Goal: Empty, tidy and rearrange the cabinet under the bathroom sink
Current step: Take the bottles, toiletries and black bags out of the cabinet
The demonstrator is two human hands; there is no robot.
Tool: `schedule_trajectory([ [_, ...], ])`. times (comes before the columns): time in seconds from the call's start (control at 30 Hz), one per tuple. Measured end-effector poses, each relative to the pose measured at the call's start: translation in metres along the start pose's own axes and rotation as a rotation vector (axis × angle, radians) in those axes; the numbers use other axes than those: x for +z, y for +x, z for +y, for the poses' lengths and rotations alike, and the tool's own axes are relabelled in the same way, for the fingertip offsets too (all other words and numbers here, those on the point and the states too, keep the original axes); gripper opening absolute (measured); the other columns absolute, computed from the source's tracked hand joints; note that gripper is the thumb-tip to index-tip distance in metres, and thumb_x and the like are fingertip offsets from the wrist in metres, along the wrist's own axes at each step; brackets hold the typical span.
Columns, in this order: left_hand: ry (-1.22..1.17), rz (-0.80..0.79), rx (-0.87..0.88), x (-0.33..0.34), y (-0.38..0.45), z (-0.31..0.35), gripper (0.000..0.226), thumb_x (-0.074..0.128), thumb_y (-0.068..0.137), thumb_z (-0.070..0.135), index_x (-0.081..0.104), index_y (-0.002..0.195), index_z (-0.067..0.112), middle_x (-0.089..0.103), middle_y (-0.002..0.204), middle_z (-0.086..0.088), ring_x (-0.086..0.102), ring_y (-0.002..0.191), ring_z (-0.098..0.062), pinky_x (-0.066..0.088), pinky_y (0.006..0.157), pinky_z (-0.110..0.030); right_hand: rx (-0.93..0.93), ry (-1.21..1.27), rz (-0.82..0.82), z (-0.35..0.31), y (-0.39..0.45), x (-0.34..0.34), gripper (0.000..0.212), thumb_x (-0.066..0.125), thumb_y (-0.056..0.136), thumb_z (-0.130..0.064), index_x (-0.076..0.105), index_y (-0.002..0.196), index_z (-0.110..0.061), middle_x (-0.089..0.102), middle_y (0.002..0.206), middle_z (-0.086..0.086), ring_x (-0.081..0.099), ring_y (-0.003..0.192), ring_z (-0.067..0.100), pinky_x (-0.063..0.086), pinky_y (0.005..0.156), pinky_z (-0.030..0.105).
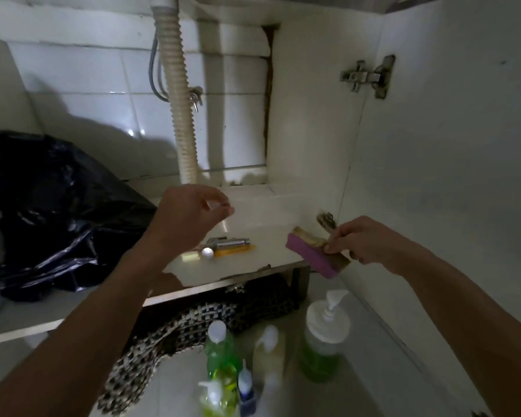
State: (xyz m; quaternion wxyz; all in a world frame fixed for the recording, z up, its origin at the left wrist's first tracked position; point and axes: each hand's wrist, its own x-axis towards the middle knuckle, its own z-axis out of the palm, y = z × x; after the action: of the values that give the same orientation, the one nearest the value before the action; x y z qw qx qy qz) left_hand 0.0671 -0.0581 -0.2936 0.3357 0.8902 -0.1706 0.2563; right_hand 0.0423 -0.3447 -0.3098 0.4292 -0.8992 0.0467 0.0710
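My right hand (364,242) grips a purple-backed scrub brush (312,255) with worn tan bristles, held at the right front corner of the white cabinet shelf (265,218). My left hand (190,215) hovers above the middle of the shelf with fingers loosely curled, holding nothing. On the shelf below it lie a chrome metal fitting (229,241), an orange stick-like item (235,250) and a small white ball (207,252).
A corrugated drain hose (181,94) drops down the tiled back wall. A black plastic bag (48,212) fills the left side. The open cabinet door (448,145) stands at right. On the floor stand green soap bottles (221,353), a pump dispenser (324,338) and a woven basket (175,332).
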Motion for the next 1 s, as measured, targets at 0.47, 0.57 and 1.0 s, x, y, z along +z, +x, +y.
schedule_trajectory([
  [0.47,0.284,-0.839,-0.152,0.029,-0.069,0.067,0.008,0.070,0.084,0.022,0.076,0.084,0.017,0.071,0.072,0.005,0.058,0.047,0.003,0.047,0.057,-0.013,0.215,-0.682,-0.681,0.106,0.008,0.059,0.025,0.076,0.075,-0.028,0.061,0.084,-0.011,0.050,0.075,0.008,0.031,0.047,0.013,0.026,0.043,0.019],
  [0.57,0.236,-1.070,-0.231,0.049,-0.091,0.063,0.010,0.068,0.084,0.020,0.075,0.076,0.020,0.072,0.069,0.006,0.060,0.046,-0.003,0.049,0.059,-0.018,0.152,-0.852,-0.669,0.113,0.003,0.070,0.031,0.071,0.081,-0.029,0.051,0.066,-0.010,0.044,0.058,0.003,0.033,0.046,0.013,0.029,0.045,0.021],
  [1.0,0.297,-1.470,-0.301,0.140,-0.185,0.032,0.022,0.053,0.085,0.007,0.071,0.098,0.006,0.074,0.097,-0.003,0.074,0.074,-0.024,0.053,0.083,-0.027,0.130,-0.979,-0.625,0.173,-0.002,0.114,0.028,0.068,0.080,-0.018,0.060,0.104,-0.007,0.055,0.085,0.004,0.054,0.079,0.021,0.047,0.074,0.032],
])
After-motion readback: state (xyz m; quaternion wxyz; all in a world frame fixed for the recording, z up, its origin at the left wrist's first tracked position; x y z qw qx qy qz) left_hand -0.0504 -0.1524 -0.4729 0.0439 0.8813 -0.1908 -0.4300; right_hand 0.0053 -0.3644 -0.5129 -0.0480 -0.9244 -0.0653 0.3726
